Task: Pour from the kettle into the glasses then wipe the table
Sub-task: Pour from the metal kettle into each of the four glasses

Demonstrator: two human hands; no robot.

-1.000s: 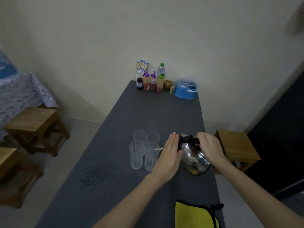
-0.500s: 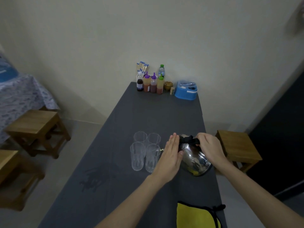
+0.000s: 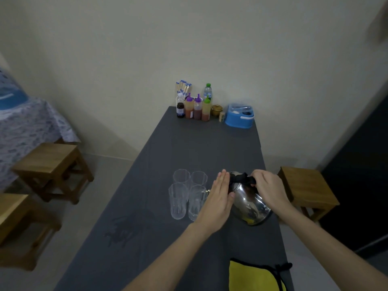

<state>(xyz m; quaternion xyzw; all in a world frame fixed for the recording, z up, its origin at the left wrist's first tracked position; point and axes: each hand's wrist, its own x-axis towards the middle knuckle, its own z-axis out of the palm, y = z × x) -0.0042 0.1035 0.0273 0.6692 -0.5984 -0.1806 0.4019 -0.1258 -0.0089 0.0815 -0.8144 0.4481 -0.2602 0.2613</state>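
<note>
A shiny steel kettle with a black handle is tilted to the left over the grey table, its spout at the rim of the near right glass. My right hand grips the black handle. My left hand lies flat, fingers together, against the kettle's lid side. Several clear glasses stand in a tight cluster: near left, far left, far right. A yellow cloth with black trim lies at the table's near right edge.
A wet patch darkens the table to the near left. Sauce bottles and a blue box stand at the far end by the wall. Wooden stools stand to the left and right.
Both hands and the kettle hold almost the same pose. The kettle stays tipped at the near right glass. The view has drifted only slightly.
</note>
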